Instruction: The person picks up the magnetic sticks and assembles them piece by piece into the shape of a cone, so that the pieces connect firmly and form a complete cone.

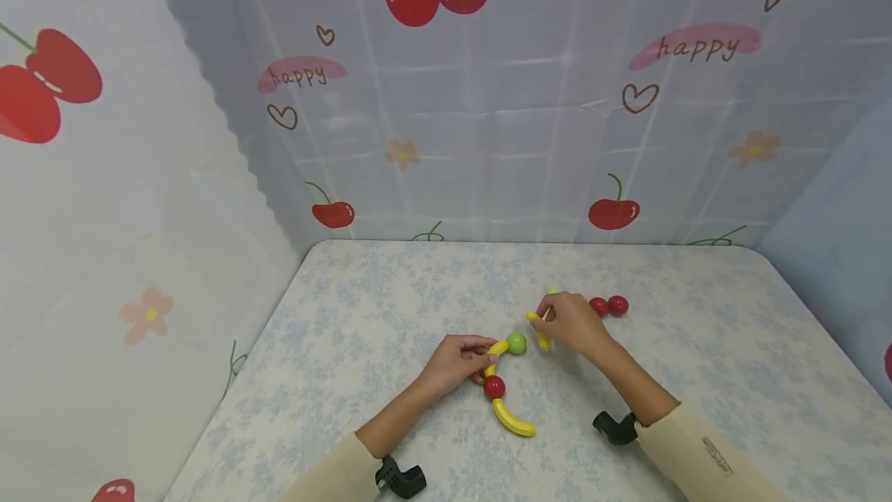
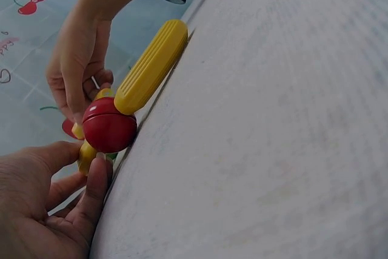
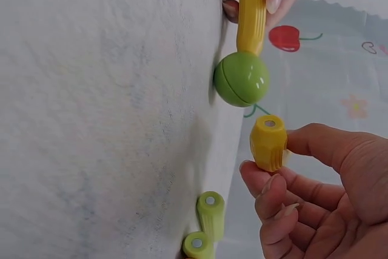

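Note:
My left hand (image 1: 456, 362) pinches a curved yellow magnetic rod (image 3: 250, 10) between thumb and fingers. A green ball (image 1: 516, 343) sits at that rod's far end and a red ball (image 1: 494, 387) at its near end. From the red ball a second curved yellow rod (image 1: 514, 420) runs toward the near right; its ridged side shows in the left wrist view. To the right of the green ball, my right hand (image 1: 573, 322) pinches another yellow rod (image 3: 268, 144). Its end, with a round silver magnet, faces the green ball across a small gap.
Beyond my right hand are two more red balls (image 1: 618, 305). Light green rods (image 3: 211, 215) with silver magnet ends lie near it in the right wrist view. The table (image 1: 376, 285) has a pale blue pattern, and a cherry-print curtain (image 1: 488, 115) hangs behind it.

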`<action>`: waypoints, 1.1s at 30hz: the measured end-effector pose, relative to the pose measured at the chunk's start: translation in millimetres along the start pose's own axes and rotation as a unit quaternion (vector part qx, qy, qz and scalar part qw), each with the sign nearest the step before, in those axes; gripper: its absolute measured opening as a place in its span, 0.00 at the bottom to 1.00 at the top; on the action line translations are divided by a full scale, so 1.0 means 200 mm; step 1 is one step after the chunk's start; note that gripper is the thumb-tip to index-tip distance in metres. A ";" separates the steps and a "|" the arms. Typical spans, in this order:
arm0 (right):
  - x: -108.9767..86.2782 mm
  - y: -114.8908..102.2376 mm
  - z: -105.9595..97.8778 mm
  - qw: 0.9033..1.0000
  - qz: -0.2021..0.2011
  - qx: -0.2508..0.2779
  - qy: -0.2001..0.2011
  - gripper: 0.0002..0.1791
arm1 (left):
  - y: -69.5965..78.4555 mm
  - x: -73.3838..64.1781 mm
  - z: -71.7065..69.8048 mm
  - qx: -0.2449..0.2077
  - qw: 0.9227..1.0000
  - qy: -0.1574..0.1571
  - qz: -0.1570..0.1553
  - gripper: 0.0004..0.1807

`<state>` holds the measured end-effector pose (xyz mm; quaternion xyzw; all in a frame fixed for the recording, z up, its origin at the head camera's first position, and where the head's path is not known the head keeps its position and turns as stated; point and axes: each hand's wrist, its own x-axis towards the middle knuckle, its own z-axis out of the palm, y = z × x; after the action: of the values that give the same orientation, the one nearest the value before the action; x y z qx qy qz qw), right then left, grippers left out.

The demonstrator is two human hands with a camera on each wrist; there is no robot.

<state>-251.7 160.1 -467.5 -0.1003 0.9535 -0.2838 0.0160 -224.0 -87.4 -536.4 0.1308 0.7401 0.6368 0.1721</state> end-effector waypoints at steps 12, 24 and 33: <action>-0.13 0.01 0.02 1.000 0.001 0.011 -0.029 0.07 | 0.00 0.00 0.00 -0.002 1.000 -0.001 0.000 0.17; -0.17 0.01 0.06 0.999 -0.003 0.011 -0.038 0.08 | 0.00 0.00 0.00 0.004 1.000 0.002 0.003 0.16; -0.16 0.01 0.09 0.999 -0.006 0.010 -0.041 0.08 | 0.00 0.00 0.00 0.004 1.000 0.001 0.003 0.16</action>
<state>-220.0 158.8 -484.7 -0.1173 0.9486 -0.2890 0.0543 -224.7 -87.4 -536.9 0.1330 0.7423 0.6346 0.1688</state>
